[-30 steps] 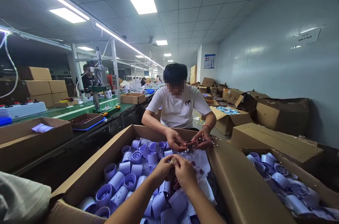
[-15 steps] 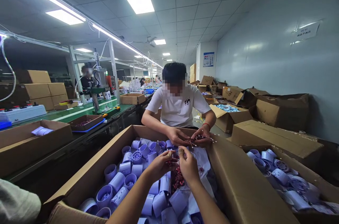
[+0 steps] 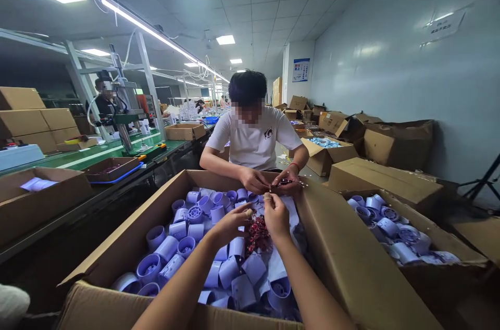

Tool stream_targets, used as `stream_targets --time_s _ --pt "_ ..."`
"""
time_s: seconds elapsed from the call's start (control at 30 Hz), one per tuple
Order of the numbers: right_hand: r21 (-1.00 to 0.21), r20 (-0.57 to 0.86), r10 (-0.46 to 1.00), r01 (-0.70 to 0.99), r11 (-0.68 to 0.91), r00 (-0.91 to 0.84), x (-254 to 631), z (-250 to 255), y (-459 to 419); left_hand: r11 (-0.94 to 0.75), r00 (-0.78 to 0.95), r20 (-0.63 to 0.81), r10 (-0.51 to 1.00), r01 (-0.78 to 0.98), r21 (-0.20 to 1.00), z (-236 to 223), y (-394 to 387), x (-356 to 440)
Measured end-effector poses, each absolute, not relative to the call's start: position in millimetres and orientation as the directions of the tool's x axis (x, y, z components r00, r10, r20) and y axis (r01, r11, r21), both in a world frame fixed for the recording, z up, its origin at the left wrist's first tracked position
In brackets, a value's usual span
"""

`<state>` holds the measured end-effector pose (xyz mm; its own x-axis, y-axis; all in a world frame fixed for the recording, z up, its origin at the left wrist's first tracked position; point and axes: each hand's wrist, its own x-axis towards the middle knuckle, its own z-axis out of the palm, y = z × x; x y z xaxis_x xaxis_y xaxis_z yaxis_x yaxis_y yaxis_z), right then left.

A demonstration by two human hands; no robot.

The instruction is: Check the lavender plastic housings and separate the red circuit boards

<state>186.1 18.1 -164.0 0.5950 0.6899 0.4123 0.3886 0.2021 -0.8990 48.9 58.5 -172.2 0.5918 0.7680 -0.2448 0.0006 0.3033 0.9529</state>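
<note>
My left hand (image 3: 231,224) is over the large carton, fingers stretched forward and apart, with nothing visible in them. My right hand (image 3: 277,218) is closed in a pinch just to its right, close to a co-worker's fingers; what it pinches is too small to make out. Tan coverings show on fingertips of both hands. Beneath them lies a tangled pile of red wires (image 3: 258,235) on white sheeting. Lilac plastic cups (image 3: 186,246), round and hollow, lie around it. Across the carton, the co-worker's hands hold a bundle of dark red wires (image 3: 288,182) with white tips.
The large carton (image 3: 117,233) has raised flaps, one sloping down on the right (image 3: 363,257). Another carton of lilac cups (image 3: 461,241) stands at right. A green-topped workbench (image 3: 91,155) with a press machine (image 3: 124,96) runs along the left. A co-worker (image 3: 250,132) sits opposite.
My left hand has opened and drawn away from my right hand. The right hand stays pinched, now nearer the co-worker's fingers. The whole view has shifted.
</note>
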Motion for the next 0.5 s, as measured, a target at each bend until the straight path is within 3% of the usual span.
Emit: stream_targets --time_s 0.2,0.33,0.5 --pt "-0.905 0.373 0.752 0.391 0.166 0.544 184.6 -164.8 16.7 0.083 0.507 -0.194 0.840 0.233 0.969 -166.9 61.0 52.4" --pt "-0.917 0.354 0.759 0.361 0.167 0.546 184.8 -145.6 8.4 -0.114 0.448 -0.125 0.885 0.469 0.876 -174.5 62.6 58.6" --pt "-0.887 0.445 0.720 0.375 0.270 0.533 202.5 -143.7 -58.8 -0.297 0.576 -0.112 0.810 0.568 0.768 -181.9 51.1 57.8"
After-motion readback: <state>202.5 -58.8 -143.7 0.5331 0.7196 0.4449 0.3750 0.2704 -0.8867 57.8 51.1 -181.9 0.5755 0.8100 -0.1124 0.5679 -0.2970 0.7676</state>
